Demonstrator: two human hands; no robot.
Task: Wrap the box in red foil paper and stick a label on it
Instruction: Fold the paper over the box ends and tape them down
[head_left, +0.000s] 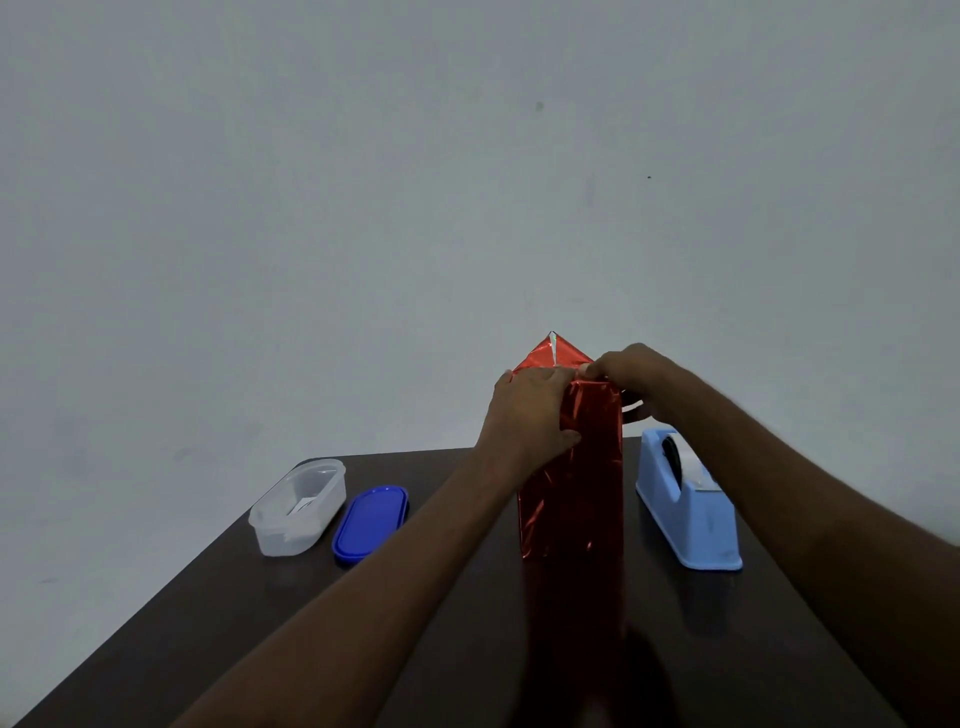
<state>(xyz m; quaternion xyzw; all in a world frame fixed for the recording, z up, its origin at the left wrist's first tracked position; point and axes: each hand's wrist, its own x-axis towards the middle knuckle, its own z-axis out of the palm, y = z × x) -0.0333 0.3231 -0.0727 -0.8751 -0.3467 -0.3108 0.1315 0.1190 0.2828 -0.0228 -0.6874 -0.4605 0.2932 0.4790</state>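
Observation:
A tall box covered in red foil paper (571, 493) stands upright on the dark table (467, 623), right of centre. A triangular foil flap (550, 353) sticks up behind its top end. My left hand (524, 415) grips the upper left side of the box, thumb across the front face. My right hand (631, 379) reaches over the top right corner and pinches the foil there with curled fingers. The top face of the box is hidden behind my hands.
A light blue tape dispenser (688, 499) stands just right of the box. To the left lie a clear plastic container (298, 506) with something white inside and its blue lid (371, 522). A plain grey wall rises behind the table's far edge.

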